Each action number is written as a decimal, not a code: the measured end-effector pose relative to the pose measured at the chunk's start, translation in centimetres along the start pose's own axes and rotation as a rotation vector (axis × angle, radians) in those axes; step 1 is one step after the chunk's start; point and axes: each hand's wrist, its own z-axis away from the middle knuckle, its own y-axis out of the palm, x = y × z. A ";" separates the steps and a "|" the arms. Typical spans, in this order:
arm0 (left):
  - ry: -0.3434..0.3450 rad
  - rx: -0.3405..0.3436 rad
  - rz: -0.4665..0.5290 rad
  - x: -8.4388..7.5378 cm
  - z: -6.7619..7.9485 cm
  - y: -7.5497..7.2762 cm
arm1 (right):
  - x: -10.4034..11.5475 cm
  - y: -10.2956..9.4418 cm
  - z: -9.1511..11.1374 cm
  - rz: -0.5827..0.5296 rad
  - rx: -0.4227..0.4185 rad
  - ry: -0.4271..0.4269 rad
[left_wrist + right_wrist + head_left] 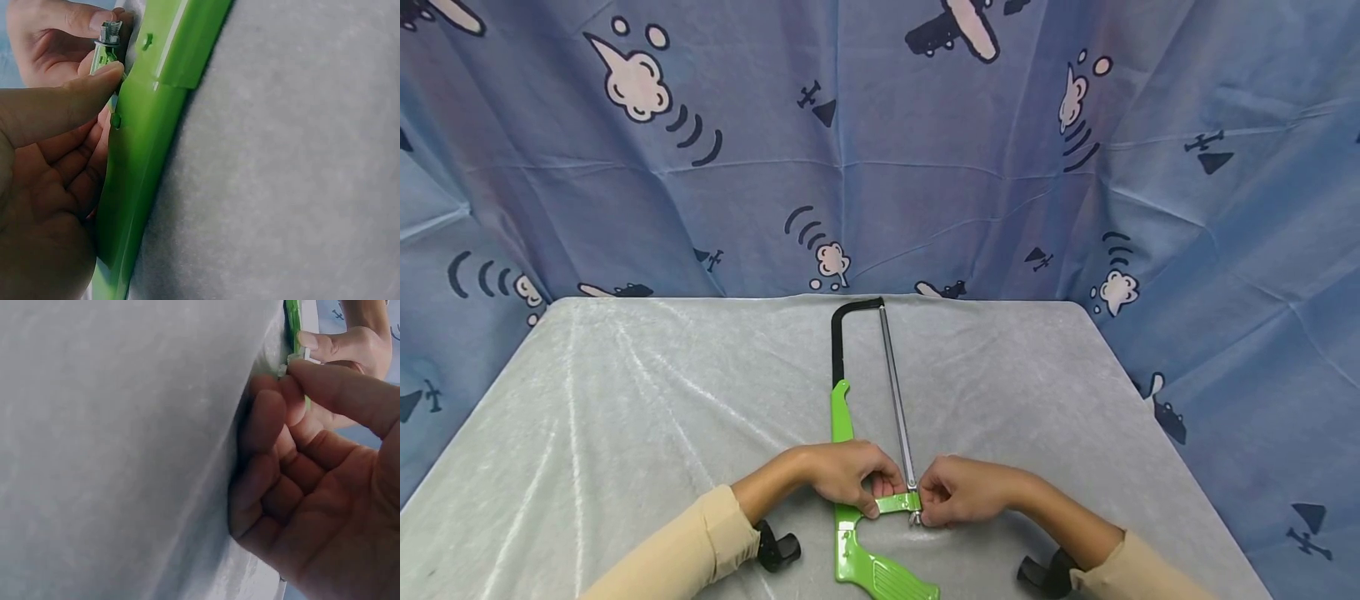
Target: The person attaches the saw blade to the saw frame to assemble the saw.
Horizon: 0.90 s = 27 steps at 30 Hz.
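Note:
A hacksaw [841,417] lies flat on the grey cloth, its green handle [880,571] toward me and its black front bow at the far end. The silver blade [895,392] runs along its right side to a green crossbar [897,503]. My left hand [850,473] grips that crossbar, thumb on top, as the left wrist view also shows. At the crossbar's right end sits a small metal wing nut [915,517]. The thumb and forefinger of my right hand [962,492] pinch it; fingertips partly hide it in the right wrist view [283,370].
A grey velvety cloth [700,358] covers the table. Behind it and along both sides hangs a blue curtain [880,200] printed with planes and clouds. Black straps with camera mounts [777,548] sit at both wrists, close above the cloth.

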 end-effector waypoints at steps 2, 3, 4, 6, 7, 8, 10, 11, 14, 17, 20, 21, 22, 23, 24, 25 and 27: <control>0.000 -0.001 0.001 0.0 0.0 0.0 | 0.0 0.0 -0.1 -0.002 0.005 0.001; -0.001 0.000 0.005 0.0 0.0 0.0 | -0.1 0.0 -0.1 -0.002 0.008 0.001; -0.002 0.001 0.008 0.0 0.0 0.0 | -0.1 0.0 -0.2 -0.005 0.010 0.003; -0.004 0.003 0.019 0.1 0.0 0.0 | -0.1 0.0 -0.2 -0.009 0.013 0.006; -0.004 0.004 0.023 0.1 0.0 0.0 | 0.0 0.0 -0.2 -0.005 0.012 0.006; -0.004 0.005 0.026 0.1 -0.1 0.0 | 0.0 0.0 -0.2 0.000 0.011 0.008; -0.002 0.006 0.027 0.1 -0.1 0.0 | 0.2 0.0 -0.2 0.004 0.009 0.014; -0.002 0.006 0.028 0.1 -0.1 0.1 | 0.2 0.1 -0.2 0.008 0.007 0.017; -0.002 0.005 0.024 0.1 -0.1 0.1 | 0.4 0.2 -0.3 0.011 -0.004 0.045; -0.006 0.005 0.017 0.1 0.0 0.1 | 0.6 0.3 -0.4 0.002 -0.028 0.085; -0.011 0.002 0.009 0.1 0.0 0.0 | 0.7 0.5 -0.7 -0.008 -0.054 0.120; -0.012 0.001 0.009 0.0 0.1 0.0 | 0.7 0.5 -0.8 -0.005 -0.065 0.127; -0.013 0.000 0.011 0.1 0.1 0.0 | 0.7 0.6 -0.8 -0.002 -0.072 0.132; -0.013 0.000 0.012 0.1 0.1 0.0 | 0.7 0.6 -0.9 0.000 -0.079 0.138; -0.011 0.000 0.011 0.1 0.1 0.0 | 0.7 0.6 -1.0 0.004 -0.086 0.142; -0.009 0.000 0.010 0.1 0.1 0.0 | 0.7 0.6 -1.0 0.008 -0.093 0.145; -0.003 0.000 0.007 0.1 0.1 0.0 | 0.7 0.7 -1.1 0.013 -0.101 0.153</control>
